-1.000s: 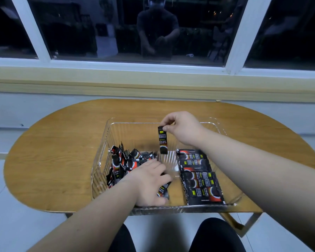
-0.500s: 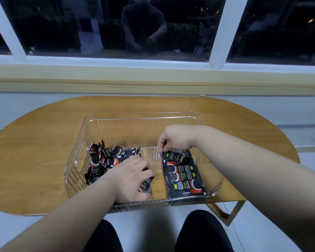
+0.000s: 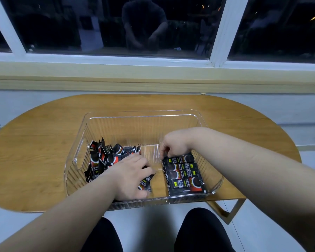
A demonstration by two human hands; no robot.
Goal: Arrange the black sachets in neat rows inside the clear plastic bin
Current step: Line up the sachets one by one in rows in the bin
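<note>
A clear plastic bin stands on the wooden table. A loose heap of black sachets fills its left side. Several sachets lie flat in a row at the right. My right hand is down at the far end of that row, fingers curled on the topmost sachet. My left hand lies in the bin's near middle, fingers curled over a black sachet that sticks out under them.
The oval wooden table stands against a wall under a dark window. The bin's far half holds no sachets. My knees are just below the table's near edge.
My right hand carried a sachet held upright down onto the far end of the row at the right. My left hand stayed on its sachet near the heap.
</note>
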